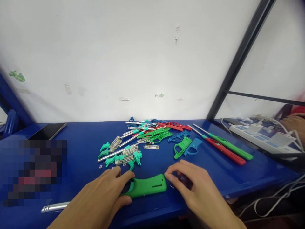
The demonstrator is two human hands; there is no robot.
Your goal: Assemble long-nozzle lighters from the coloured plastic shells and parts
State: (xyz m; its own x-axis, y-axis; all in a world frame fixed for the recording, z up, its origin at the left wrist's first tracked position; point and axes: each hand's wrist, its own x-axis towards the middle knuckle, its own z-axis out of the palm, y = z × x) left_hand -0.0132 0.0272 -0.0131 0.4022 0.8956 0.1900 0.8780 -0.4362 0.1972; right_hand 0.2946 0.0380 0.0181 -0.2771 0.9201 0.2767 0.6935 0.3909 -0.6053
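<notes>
A green gas lighter (pixel 149 186) lies along the front of the blue table, its metal tube (pixel 54 206) coming out to the left under my forearm. My left hand (pixel 111 187) is closed around the lighter's trigger end and holds it down. Just off the other end, the thumb and index finger of my right hand (pixel 193 183) are pinched together; anything tiny between them is too small to make out. A dark red, handle-like tool (pixel 185 180) is tucked in the right palm, mostly hidden by the fingers. Beside that hand lies a small screw-like pin (pixel 172 187).
Beyond my hands are metal lighter tubes (pixel 128 140), clear fuel tanks (pixel 151 147), teal triggers (pixel 105 146), and green half-shells (pixel 182 148). Whole red (pixel 224 149) and green lighters lie at right. A phone (pixel 47 131) is at left; a power strip (pixel 262 136) stands beyond the black frame.
</notes>
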